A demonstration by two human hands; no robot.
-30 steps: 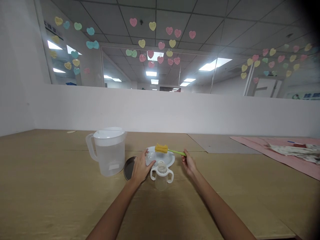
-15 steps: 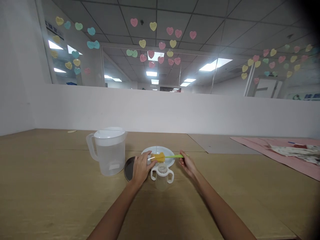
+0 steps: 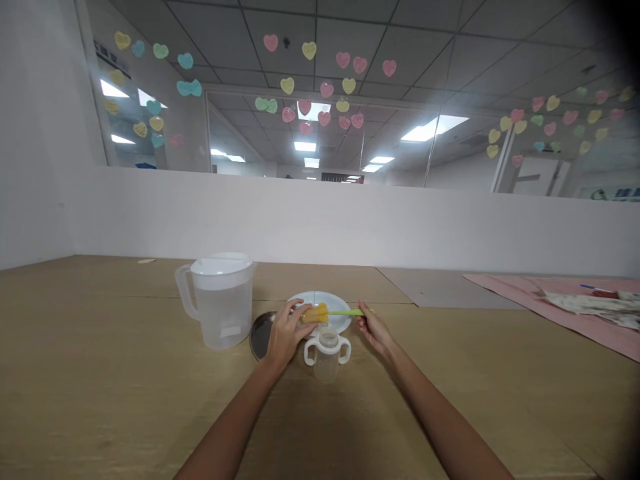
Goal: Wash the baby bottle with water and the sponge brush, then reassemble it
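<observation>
My right hand point(image 3: 371, 327) is closed round the thin green handle of a bottle brush point(image 3: 320, 313) with a yellow sponge head. The sponge points left and sits partly inside a small clear cap point(image 3: 305, 316), which my left hand point(image 3: 287, 333) grips between thumb and fingers. Just below stands an uncapped baby bottle point(image 3: 327, 357), upright, with two white side handles. Behind the brush lies a white plate point(image 3: 343, 323). A dark round dish point(image 3: 259, 337) is partly hidden by my left hand.
A lidded clear plastic pitcher point(image 3: 225, 307) stands on the table point(image 3: 125, 373) to the left. At the right lie a pink cloth point(image 3: 515, 293) and a patterned fabric point(image 3: 590, 307) with a blue pen. A white wall point(image 3: 320, 220) rises behind.
The yellow sponge head has gone further left into the clear cap. My right hand has shifted slightly left with the handle; the bottle stays standing.
</observation>
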